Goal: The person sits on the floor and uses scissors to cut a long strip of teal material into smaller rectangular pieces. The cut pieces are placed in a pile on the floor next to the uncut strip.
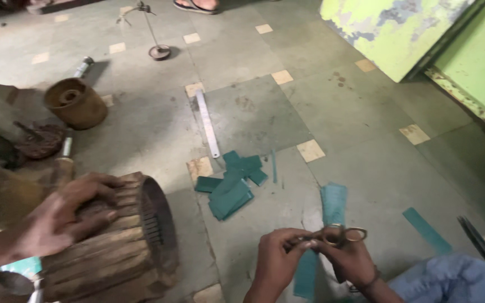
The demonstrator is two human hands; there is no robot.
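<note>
My right hand (355, 261) grips a pair of brass-handled scissors (341, 234) low in the middle of the view. My left hand (276, 259) meets it from the left, fingertips at the scissors, and a teal paper strip (305, 274) hangs down between the two hands. Whether the blades are on the strip is hidden by my fingers. Just beyond my hands another teal strip (333, 202) lies on the floor. Further left is a pile of cut teal pieces (231, 185).
Another person's hand (63, 216) rests on a rusty slotted motor core (124, 247) at the left. A steel ruler (207, 123), a rusty cylinder (77, 104), a loose teal strip (428, 230) and a flaking green cabinet (399, 28) surround the tiled floor.
</note>
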